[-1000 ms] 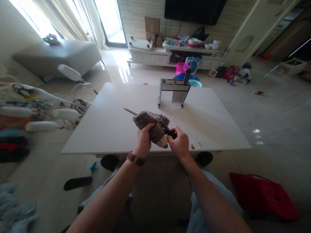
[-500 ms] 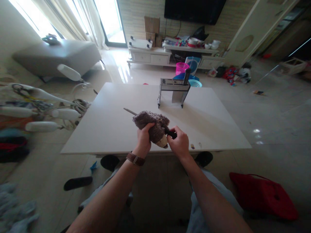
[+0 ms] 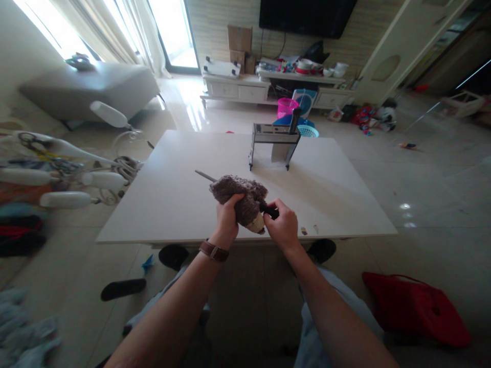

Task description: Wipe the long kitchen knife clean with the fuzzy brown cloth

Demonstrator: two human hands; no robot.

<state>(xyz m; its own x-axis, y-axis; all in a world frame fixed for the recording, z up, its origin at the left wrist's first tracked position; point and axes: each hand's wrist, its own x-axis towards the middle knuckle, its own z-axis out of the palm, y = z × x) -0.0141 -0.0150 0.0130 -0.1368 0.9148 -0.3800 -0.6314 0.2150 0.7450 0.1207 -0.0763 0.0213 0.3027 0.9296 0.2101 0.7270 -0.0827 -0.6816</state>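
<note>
My left hand (image 3: 228, 219) is wrapped round a brown, fluffy cloth (image 3: 247, 207) with a pale patch at its lower end. Out of the cloth's left side sticks the narrow grey blade (image 3: 205, 175) of what looks like a knife; its middle is hidden inside the cloth. At the other side, my right hand (image 3: 283, 224) is closed on the black handle (image 3: 270, 210). Both hands are just above the near edge of the white table (image 3: 172, 204). Farther back on it stands a metal-framed knife block (image 3: 271, 134) with a black handle upright in it.
Two small items (image 3: 304, 231) lie near the table's front edge, right of my hands. A white lamp-like fixture (image 3: 111, 114) crowds the table's left side. On the floor are a red bag (image 3: 414, 309) at right and a black strip (image 3: 123, 289) at left.
</note>
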